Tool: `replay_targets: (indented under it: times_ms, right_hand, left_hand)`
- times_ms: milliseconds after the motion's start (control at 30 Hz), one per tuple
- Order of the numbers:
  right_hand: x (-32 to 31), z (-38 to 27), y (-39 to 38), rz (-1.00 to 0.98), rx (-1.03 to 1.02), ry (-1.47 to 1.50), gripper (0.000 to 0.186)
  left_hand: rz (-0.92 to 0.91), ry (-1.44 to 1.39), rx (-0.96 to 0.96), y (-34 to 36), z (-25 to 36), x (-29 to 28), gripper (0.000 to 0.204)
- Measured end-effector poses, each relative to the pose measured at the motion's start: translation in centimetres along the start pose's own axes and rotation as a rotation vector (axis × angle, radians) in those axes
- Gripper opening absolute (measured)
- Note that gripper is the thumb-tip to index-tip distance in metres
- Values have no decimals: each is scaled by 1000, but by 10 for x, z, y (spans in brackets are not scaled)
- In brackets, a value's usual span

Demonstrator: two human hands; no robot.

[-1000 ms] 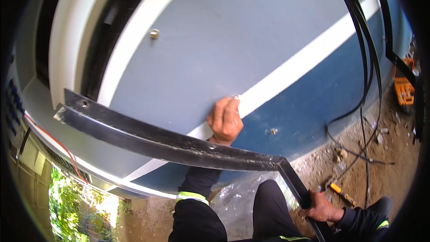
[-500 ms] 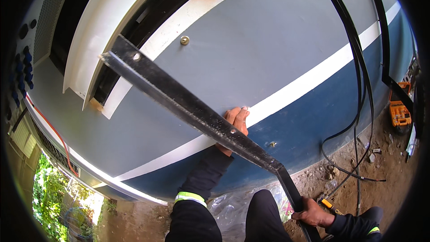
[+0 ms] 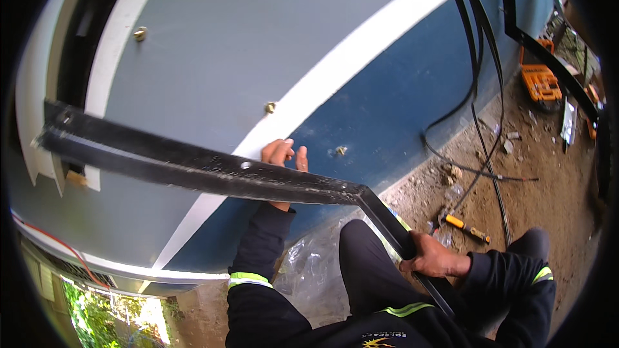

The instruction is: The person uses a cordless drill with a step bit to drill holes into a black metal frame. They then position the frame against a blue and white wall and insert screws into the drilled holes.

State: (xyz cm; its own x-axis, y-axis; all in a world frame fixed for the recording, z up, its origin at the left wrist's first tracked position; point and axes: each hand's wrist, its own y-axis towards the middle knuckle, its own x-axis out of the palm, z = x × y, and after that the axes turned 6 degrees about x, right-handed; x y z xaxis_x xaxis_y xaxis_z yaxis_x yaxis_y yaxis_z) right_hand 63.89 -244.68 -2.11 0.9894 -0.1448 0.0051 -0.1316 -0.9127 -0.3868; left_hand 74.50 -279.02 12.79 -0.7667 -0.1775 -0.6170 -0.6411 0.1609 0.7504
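My left hand (image 3: 281, 154) is behind a long black steel angle bar (image 3: 161, 161), fingers apart near the white stripe; the bar hides much of it. My right hand (image 3: 431, 254) is closed round the bar's bent lower arm, over my legs. The bar slants across the painted wall, its far end in front of a white-framed opening. Brass-coloured anchor bolts stick out of the wall: an upper one (image 3: 140, 34), one on the white stripe (image 3: 270, 107) above my left hand, and another (image 3: 341, 150) on the blue paint.
Black cables (image 3: 477, 58) hang down to the dirt (image 3: 541, 219). Another black bent bar (image 3: 554, 67) is at right, beside an orange tool case (image 3: 541, 80). A yellow-handled hammer (image 3: 465, 225) lies by my right hand. Clear plastic sheet (image 3: 309, 258) lies under me; greenery shows lower left.
My left hand has moved down from the stripe bolt, now uncovered, and its fingers have spread. The bar swung up, then back to a flatter slant. My view has shifted.
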Motion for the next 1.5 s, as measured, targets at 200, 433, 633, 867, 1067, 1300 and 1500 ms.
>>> replay_targets:
  times_ms: [200,433,633,867,1067,1300,1500]
  right_hand:
    - [5,-3,-5,-16,27,-118,79]
    - [15,10,-7,-41,54,-69,80]
    - [21,14,-7,19,35,-29,84]
    - [13,6,-2,80,73,-35,72]
    - [9,3,6,76,25,-32,64]
    - [15,12,27,70,58,19,63]
    - [27,23,45,109,7,37,73]
  left_hand:
    - [-228,-5,28,-49,31,48,45]
    - [-199,152,179,-58,29,76,21]
    - [-182,-1,262,-52,18,77,19]
    - [-243,-41,381,-52,8,69,16]
    - [-205,-34,219,-69,16,59,25]
    - [283,-985,-388,-41,52,-28,52]
    - [380,-318,-413,10,64,-51,45]
